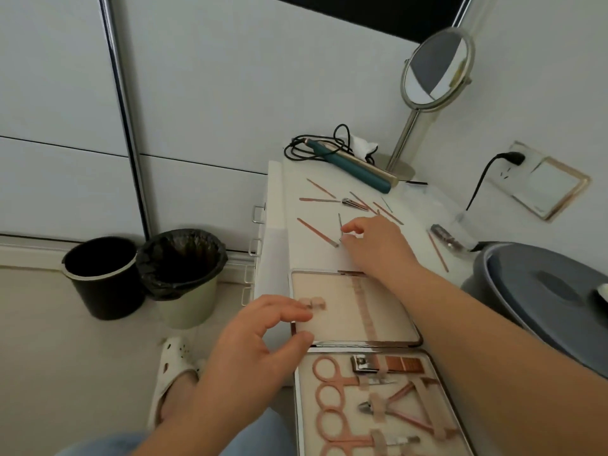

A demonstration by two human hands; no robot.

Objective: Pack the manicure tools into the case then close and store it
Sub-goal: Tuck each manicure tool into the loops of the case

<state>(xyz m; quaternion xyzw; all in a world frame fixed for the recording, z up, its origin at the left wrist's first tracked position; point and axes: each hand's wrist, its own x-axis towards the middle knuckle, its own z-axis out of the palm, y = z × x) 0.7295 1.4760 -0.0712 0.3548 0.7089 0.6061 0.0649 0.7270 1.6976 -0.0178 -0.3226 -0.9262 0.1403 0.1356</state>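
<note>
Head view: white table (312, 258) carries the open case (355, 311), its near half already holding scissors (332, 380) and nippers. Left hand (256, 350) hovers spread at the case edge; right hand (375, 245) pinches a thin metal tool (340, 229). Risk: loose sticks (316, 230) nearby could get knocked off the table.

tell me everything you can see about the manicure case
The manicure case lies fully open and flat at the near end of the white tabletop, a hinged case with a shiny metal rim and pale beige lining. The far half is empty, showing only a row of elastic loops and a small tab. The near half holds pink-handled scissors, a nail clipper and nippers under elastic straps. The left hand rests at its left edge, thumb and fingers touching the far half; the right forearm crosses above it.
</note>
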